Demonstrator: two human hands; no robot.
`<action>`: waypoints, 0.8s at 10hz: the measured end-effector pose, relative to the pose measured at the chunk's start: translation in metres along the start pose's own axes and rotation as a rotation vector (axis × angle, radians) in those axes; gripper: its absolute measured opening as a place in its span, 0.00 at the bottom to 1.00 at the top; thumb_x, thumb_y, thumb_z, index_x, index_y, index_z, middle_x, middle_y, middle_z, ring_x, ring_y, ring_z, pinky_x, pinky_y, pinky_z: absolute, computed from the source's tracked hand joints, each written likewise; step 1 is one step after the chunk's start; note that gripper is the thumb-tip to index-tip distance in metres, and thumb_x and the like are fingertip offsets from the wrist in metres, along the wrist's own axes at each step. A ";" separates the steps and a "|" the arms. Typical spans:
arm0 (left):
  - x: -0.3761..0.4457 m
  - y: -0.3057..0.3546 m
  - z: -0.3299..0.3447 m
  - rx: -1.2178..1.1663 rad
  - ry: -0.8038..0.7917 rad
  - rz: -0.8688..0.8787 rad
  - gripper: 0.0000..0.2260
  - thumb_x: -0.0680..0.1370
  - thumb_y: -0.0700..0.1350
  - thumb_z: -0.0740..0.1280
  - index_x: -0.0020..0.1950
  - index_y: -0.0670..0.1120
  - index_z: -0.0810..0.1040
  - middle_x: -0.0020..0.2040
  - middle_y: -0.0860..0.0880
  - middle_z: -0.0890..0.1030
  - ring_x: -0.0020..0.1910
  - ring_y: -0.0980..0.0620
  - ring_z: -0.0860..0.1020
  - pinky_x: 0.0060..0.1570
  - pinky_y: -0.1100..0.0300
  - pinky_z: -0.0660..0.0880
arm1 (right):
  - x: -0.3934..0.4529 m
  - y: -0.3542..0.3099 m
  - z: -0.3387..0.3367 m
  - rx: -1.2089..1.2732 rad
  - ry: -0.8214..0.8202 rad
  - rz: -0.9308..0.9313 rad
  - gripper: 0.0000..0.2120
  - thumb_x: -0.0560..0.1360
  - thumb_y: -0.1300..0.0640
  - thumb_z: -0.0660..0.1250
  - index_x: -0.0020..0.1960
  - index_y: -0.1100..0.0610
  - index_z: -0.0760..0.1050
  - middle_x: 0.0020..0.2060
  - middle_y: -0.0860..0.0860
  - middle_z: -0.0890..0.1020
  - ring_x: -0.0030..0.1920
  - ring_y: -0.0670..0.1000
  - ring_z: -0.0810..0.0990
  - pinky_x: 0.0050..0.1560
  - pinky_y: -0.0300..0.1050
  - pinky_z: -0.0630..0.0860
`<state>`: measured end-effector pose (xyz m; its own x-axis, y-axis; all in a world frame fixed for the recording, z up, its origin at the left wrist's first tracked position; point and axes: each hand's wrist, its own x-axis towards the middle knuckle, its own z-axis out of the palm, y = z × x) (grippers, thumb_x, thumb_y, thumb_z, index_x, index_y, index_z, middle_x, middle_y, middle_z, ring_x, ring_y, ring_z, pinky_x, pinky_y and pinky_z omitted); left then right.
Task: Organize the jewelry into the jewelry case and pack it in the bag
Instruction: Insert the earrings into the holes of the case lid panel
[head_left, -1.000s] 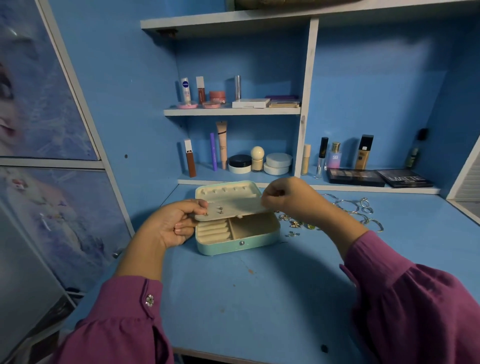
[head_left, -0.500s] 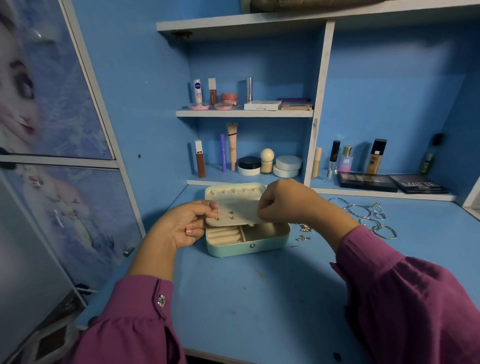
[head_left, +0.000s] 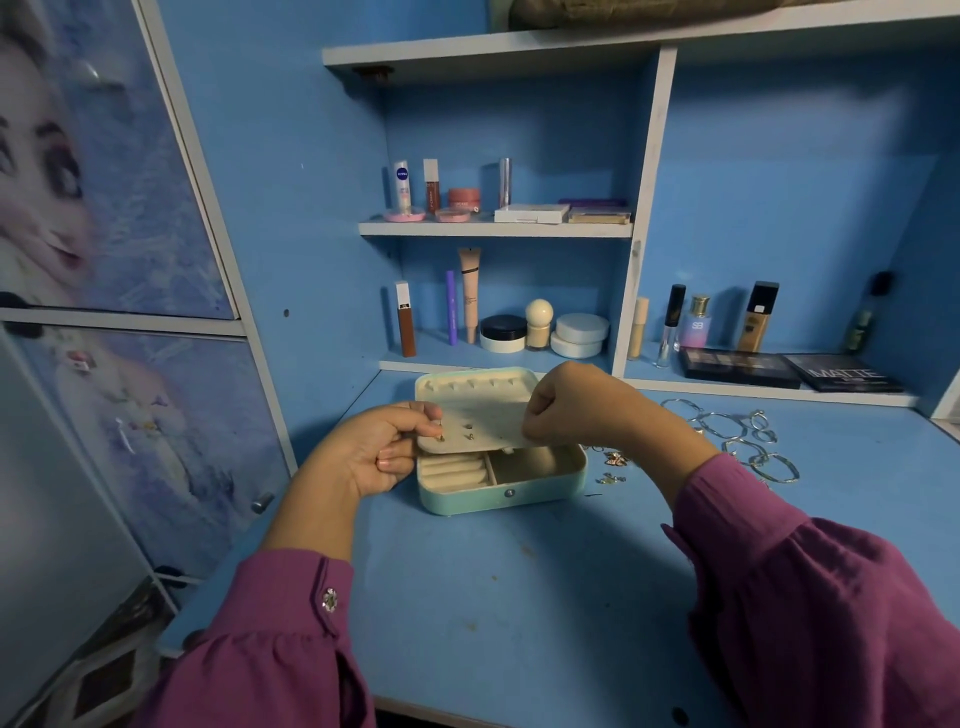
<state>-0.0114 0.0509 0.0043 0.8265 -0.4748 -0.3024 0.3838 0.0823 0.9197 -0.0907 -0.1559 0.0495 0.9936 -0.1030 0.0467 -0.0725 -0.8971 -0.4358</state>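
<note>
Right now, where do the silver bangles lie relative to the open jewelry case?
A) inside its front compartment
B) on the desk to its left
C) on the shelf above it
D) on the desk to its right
D: the silver bangles lie loose on the blue desk, right of the jewelry case, while both hands hold the earring panel over the case.
</note>
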 end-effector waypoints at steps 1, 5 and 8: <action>0.000 0.000 -0.001 -0.004 -0.004 -0.004 0.09 0.75 0.30 0.61 0.41 0.43 0.74 0.26 0.50 0.73 0.13 0.59 0.57 0.12 0.70 0.54 | 0.000 0.002 -0.001 0.025 -0.017 0.004 0.06 0.70 0.54 0.69 0.45 0.52 0.83 0.42 0.48 0.82 0.43 0.49 0.80 0.45 0.45 0.81; 0.001 0.000 -0.001 -0.011 -0.010 -0.004 0.08 0.75 0.31 0.61 0.41 0.43 0.75 0.25 0.51 0.74 0.13 0.59 0.58 0.12 0.70 0.54 | 0.011 -0.001 0.014 0.011 0.115 -0.042 0.09 0.74 0.57 0.64 0.44 0.58 0.82 0.41 0.54 0.83 0.39 0.53 0.78 0.36 0.44 0.74; 0.002 -0.001 -0.002 -0.008 0.009 -0.004 0.08 0.75 0.31 0.61 0.42 0.43 0.74 0.25 0.51 0.71 0.13 0.59 0.58 0.12 0.70 0.53 | 0.043 -0.023 0.030 0.218 0.089 -0.083 0.08 0.75 0.55 0.68 0.47 0.58 0.83 0.45 0.53 0.85 0.46 0.54 0.81 0.48 0.50 0.77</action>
<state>-0.0092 0.0513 0.0027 0.8288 -0.4671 -0.3080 0.3901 0.0877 0.9166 -0.0431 -0.1266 0.0346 0.9832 -0.0785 0.1649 0.0392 -0.7912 -0.6103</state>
